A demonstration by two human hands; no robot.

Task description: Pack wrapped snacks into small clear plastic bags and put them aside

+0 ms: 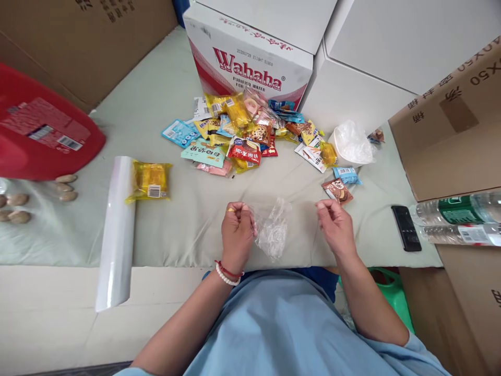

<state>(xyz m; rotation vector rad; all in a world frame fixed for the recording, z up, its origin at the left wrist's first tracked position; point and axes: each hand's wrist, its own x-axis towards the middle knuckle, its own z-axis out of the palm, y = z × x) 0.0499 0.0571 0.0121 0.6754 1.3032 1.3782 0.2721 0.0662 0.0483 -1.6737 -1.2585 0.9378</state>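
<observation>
My left hand [238, 232] is closed, fingers pinching the edge of a crumpled clear plastic bag [273, 232] near the table's front edge. The bag hangs to the right of that hand, between both hands. My right hand [337, 227] is held apart from the bag, thumb and fingers pressed together; whether anything thin is in them I cannot make out. Just behind the right fingertips lie a brown snack packet [337, 191] and a blue snack packet [347, 175]. Farther back is a heap of mixed wrapped snacks [242, 130].
A white bowl [340, 149] with crumpled plastic stands at right, near a phone [406, 228] and bottles [457, 210]. At left are a yellow snack packet [151, 180], a white plastic roll [117, 235], a red container [43, 125] and walnut-like objects [19, 216]. A Wahaha carton [250, 57] stands behind.
</observation>
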